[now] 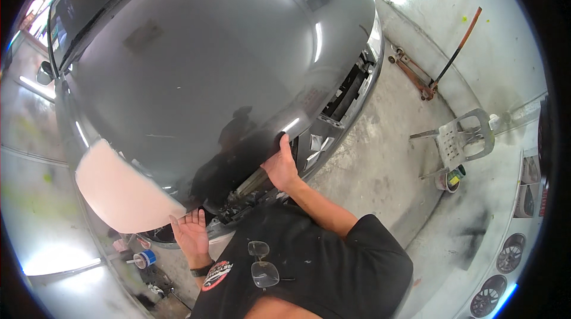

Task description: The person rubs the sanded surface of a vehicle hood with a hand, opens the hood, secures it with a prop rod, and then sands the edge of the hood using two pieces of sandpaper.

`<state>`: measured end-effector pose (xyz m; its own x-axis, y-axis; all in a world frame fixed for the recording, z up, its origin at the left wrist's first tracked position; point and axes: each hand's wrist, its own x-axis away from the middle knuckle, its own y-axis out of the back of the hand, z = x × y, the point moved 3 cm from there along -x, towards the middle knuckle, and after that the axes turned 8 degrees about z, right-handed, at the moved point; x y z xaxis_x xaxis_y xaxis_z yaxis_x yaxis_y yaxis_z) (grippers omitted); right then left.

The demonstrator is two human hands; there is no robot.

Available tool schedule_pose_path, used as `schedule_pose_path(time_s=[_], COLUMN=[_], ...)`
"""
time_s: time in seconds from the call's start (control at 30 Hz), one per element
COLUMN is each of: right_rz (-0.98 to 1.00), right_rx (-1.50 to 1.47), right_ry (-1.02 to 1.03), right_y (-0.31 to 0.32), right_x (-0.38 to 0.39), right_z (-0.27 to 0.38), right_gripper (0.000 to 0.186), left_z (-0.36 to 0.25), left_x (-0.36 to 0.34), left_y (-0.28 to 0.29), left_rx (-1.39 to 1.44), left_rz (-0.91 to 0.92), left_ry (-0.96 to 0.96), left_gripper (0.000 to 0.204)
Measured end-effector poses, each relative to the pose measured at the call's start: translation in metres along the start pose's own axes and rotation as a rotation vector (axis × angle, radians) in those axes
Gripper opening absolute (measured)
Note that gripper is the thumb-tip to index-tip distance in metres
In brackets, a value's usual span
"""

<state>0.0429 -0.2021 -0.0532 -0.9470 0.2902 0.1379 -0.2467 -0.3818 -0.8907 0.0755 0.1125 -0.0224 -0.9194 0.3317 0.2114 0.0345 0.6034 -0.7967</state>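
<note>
The dark grey hood [172, 75] of a car spreads before me, with a dark gap showing under its front edge. My right hand [281, 167] grips that front edge; the thumb lies on top and the other fingers are hidden beneath it. Lower and to the left, my left hand [191, 237] is open, palm showing and fingers stretched out. Its fingertips are at the hood's near corner, beside the tip of a pale pink fender panel [122, 191]. Whether they touch the metal I cannot tell.
A dark grille opening [351, 87] runs along the car's front. Beyond stand an orange floor jack [413, 75], a grey plastic chair [461, 140] and a bucket [447, 182] by the wall. A blue-and-white can [144, 259] sits at lower left. Glasses [263, 268] hang on my shirt.
</note>
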Motion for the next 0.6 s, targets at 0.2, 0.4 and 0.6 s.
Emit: schedule_pose_path(time_s=[0.2, 0.4, 0.6], right_rz=[0.073, 0.029, -0.126], right_rx=[-0.407, -0.311, 0.007], right_ry=[0.045, 0.17, 0.217], right_y=[-0.025, -0.005, 0.052], right_x=[-0.003, 0.001, 0.022], right_z=[0.025, 0.09, 0.129], right_gripper=[0.069, 0.065, 0.059], left_z=[0.005, 0.05, 0.133], left_x=[0.0, -0.014, -0.051], left_y=[-0.002, 0.004, -0.062], left_rx=[0.029, -0.106, -0.597], left_rz=[0.022, 0.203, 0.368], left_ry=[0.019, 0.105, 0.27], left_gripper=[0.043, 0.039, 0.032])
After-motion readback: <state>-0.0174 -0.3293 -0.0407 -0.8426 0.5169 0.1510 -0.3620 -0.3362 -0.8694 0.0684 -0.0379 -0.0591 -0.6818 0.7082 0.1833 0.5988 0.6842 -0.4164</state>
